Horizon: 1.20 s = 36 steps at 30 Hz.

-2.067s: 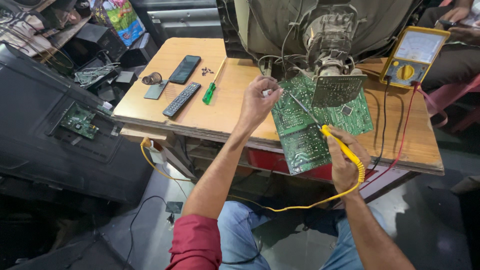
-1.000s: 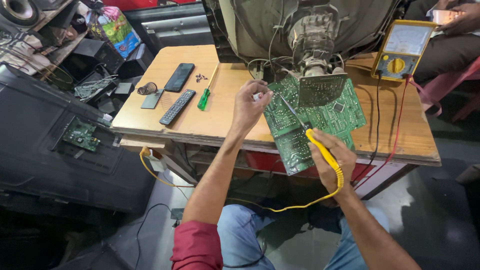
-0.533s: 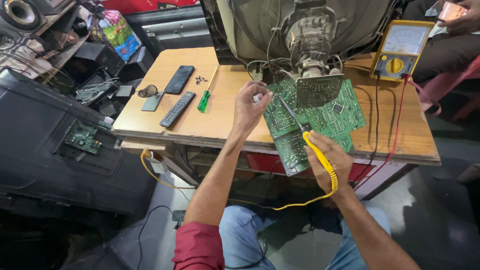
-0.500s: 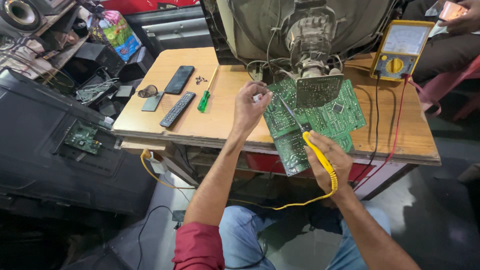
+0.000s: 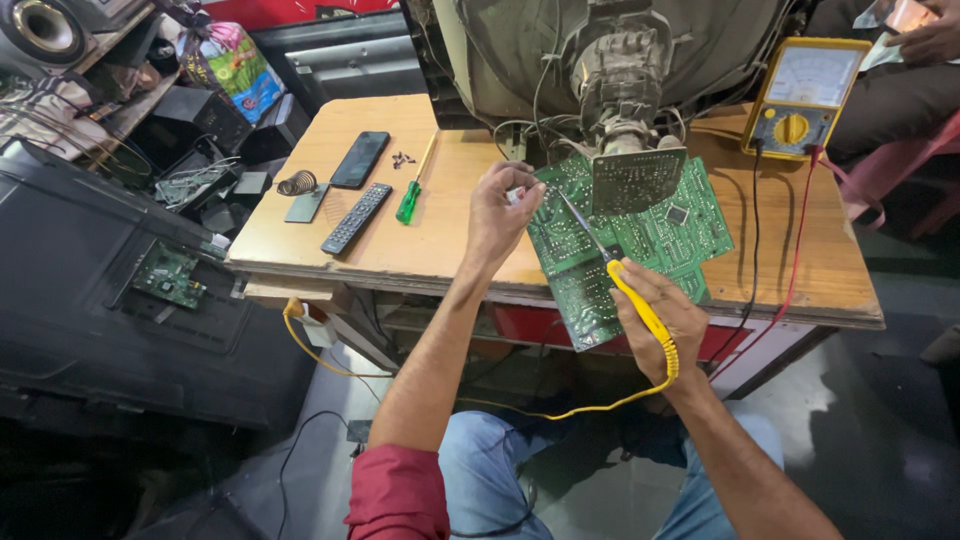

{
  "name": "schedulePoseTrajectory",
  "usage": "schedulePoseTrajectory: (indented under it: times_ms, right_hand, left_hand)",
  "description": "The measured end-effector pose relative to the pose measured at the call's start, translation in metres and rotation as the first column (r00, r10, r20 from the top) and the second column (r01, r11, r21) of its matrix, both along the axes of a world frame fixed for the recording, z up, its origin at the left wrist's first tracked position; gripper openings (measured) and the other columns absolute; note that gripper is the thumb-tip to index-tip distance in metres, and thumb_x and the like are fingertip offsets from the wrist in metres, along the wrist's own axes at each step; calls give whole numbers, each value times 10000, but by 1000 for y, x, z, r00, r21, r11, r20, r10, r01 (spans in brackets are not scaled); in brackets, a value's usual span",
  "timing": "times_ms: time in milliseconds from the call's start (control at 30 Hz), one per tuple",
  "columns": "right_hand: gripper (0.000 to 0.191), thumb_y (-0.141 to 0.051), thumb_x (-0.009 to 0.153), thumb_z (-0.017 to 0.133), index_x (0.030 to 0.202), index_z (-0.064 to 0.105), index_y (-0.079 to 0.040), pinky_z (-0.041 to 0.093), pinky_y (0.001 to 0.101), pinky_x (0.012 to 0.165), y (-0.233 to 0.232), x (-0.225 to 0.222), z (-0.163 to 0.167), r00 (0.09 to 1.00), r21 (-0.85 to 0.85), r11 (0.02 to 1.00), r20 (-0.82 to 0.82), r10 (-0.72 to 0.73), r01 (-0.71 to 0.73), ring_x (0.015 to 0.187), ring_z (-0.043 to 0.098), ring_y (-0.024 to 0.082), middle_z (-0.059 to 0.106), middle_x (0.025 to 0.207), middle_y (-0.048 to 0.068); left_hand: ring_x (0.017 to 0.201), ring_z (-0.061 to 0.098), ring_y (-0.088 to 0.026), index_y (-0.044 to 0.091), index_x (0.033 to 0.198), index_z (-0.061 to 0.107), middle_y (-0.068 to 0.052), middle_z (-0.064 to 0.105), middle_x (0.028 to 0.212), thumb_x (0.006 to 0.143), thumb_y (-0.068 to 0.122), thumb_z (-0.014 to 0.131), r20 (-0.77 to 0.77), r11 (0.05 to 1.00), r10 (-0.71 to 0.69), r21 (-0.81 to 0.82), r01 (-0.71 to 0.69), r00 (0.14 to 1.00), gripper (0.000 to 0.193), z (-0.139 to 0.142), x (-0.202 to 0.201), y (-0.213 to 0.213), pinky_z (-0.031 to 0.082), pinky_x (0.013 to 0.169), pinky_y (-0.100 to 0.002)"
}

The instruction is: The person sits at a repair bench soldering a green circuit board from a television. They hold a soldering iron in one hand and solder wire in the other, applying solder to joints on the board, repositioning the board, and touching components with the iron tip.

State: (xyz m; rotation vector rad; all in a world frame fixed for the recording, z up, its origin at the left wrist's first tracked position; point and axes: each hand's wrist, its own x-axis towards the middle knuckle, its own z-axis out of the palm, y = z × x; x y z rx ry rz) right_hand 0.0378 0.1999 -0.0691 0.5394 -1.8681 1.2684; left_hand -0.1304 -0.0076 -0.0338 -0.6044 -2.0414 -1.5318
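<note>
A green circuit board (image 5: 660, 235) lies tilted over the front edge of a wooden table (image 5: 440, 240), below the back of an old tube television (image 5: 620, 60). My right hand (image 5: 665, 320) grips a yellow soldering iron (image 5: 640, 305), its thin metal tip resting on the board near the middle. My left hand (image 5: 500, 205) is closed at the board's upper left edge, pinching something small and pale that I cannot make out. A yellow cord (image 5: 560, 405) runs from the iron down under the table.
A yellow multimeter (image 5: 805, 95) with red and black leads stands at the back right. A remote control (image 5: 355, 217), black phone (image 5: 360, 158), green screwdriver (image 5: 410, 200) and solder coil (image 5: 296, 183) lie on the left. A dark opened television (image 5: 130, 290) sits left; another person's hand (image 5: 925, 35) is top right.
My left hand has stayed at the board's edge and the iron's tip has stayed on the board. The view has shifted slightly; nothing was picked up or let go.
</note>
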Motion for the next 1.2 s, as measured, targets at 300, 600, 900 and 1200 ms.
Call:
schedulePoseTrajectory:
  times_ms: [300,600,900,1200]
  right_hand:
    - [301,17,926,728,1226,713,1,590,300,943,0,-2,-4,998,-96,995,68,-8,14,1127,719,227,720,1265,171]
    - [263,6,959,715,1222,723,9,565,289,942,-2,0,-4,992,-173,984,123,-21,42,1091,714,210,743,1231,149]
    - [284,34,930,739,1213,715,19,579,300,962,-5,0,-1,998,-107,993,49,-37,42,1133,720,234,728,1255,169]
    - [295,27,931,734,1225,713,8,595,289,930,-4,-2,-3,997,-125,992,72,-10,19,1127,721,227,719,1270,169]
  left_hand:
    - [943,655,-153,4,881,706,-95,650,1144,872,66,782,60,998,-41,42,38,997,98,0,1,2,585,751,-288]
    - [1008,638,-176,-7,881,717,-111,649,1134,854,36,793,-21,1000,0,19,0,1000,92,-1,4,2,566,773,-294]
    - [990,641,-191,0,875,722,-102,663,1103,864,61,785,-27,999,33,4,-33,999,89,0,5,3,554,770,-310]
    - [982,651,-185,-1,866,716,-99,676,1091,874,89,783,0,998,57,-19,-57,998,113,2,6,1,554,770,-302]
